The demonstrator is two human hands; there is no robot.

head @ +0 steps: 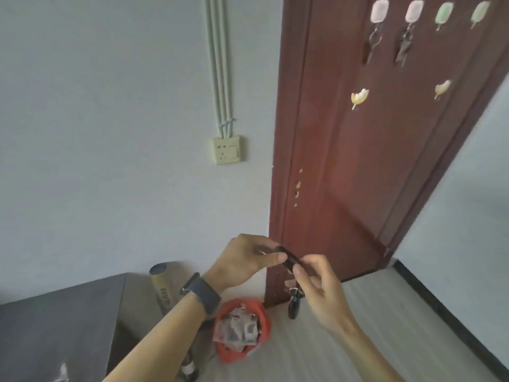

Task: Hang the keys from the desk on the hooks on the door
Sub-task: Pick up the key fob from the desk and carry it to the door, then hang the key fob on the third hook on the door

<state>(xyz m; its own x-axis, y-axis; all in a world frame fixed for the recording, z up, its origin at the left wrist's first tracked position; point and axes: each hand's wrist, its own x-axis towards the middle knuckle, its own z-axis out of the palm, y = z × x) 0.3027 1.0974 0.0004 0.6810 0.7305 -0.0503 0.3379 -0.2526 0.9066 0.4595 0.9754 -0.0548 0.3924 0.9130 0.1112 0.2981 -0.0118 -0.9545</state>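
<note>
Below the door (358,166), the left hand (242,261) and right hand (316,285) both pinch a dark key (289,257); the red bin (242,330) holds crumpled paper.

Door (344,166) reddish-brown; hooks (379,11) pink, green, yellow; key fob (293,306) black; bin bag (262,323) red-orange; desk (55,326) dark grey.

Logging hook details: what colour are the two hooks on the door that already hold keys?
Pale pink, both hooks on the door, clearest in the head view.
</note>
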